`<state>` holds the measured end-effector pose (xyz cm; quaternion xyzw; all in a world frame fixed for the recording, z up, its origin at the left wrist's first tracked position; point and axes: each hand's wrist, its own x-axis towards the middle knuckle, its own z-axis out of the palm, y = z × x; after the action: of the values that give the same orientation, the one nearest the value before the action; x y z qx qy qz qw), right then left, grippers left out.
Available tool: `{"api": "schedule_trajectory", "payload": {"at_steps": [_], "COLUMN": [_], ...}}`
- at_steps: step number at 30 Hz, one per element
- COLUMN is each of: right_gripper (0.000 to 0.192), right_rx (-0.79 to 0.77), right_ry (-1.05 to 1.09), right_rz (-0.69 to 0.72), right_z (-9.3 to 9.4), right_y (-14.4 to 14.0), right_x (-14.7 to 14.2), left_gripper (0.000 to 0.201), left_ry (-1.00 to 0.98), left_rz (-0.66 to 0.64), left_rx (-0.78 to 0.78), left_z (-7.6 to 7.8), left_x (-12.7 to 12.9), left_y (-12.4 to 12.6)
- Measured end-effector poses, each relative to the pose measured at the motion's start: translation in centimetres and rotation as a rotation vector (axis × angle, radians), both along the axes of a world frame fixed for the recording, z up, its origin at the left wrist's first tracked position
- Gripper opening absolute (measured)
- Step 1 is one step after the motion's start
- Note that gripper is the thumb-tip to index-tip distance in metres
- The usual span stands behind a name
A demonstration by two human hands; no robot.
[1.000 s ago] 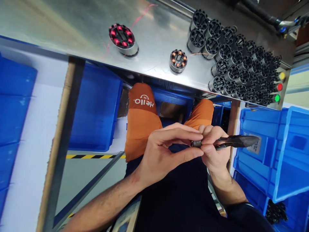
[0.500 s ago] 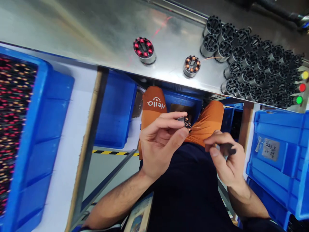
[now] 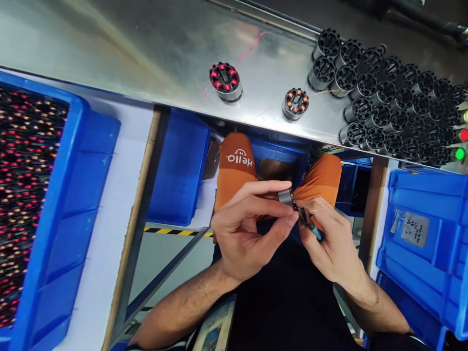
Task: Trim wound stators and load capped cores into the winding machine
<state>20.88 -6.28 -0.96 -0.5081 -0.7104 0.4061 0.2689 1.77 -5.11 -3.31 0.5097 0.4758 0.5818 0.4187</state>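
Grey stator [image 3: 285, 197] pinched in left hand [image 3: 244, 229], right hand [image 3: 331, 243] gripping cutters [image 3: 310, 226]

Shiny silver steel bench [image 3: 146, 44]; glossy blue plastic bins [image 3: 431, 234]; matte black ribbed cylinders [image 3: 383, 117]; red-wound round coil [image 3: 224, 79]; copper-wound round coil [image 3: 295, 101]; orange socks with white lettering [image 3: 236, 170]; yellow-black striped floor tape [image 3: 175, 231].

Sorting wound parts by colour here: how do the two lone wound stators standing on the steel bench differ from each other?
The red-wound stator looks wider than the copper-wound stator. The red-wound stator's coils are red; the copper-wound stator's are orange-brown. The red-wound stator stands further left, apart from the black cores; the copper-wound stator stands nearer them. Both stand upright on the steel bench, open end up, with grey metal sides and a thin wire trailing off.
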Motion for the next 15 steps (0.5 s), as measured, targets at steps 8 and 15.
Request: {"api": "schedule_trajectory", "payload": {"at_steps": [8,15], "right_gripper": [0.020,0.012], "right_rx": [0.063,0.057], "right_ry": [-0.106,-0.196], "right_rz": [-0.008,-0.027], "right_z": [0.4,-1.2], "right_y": [0.2,-0.4], "right_x": [0.2,1.4], "left_gripper": [0.019,0.012], "left_ry": [-0.039,-0.007], "left_rz": [-0.046,0.055], "left_rx": [-0.027,-0.024], "left_z": [0.1,-0.7], "left_x": [-0.5,-1.1], "left_y": [0.0,-0.9]}}
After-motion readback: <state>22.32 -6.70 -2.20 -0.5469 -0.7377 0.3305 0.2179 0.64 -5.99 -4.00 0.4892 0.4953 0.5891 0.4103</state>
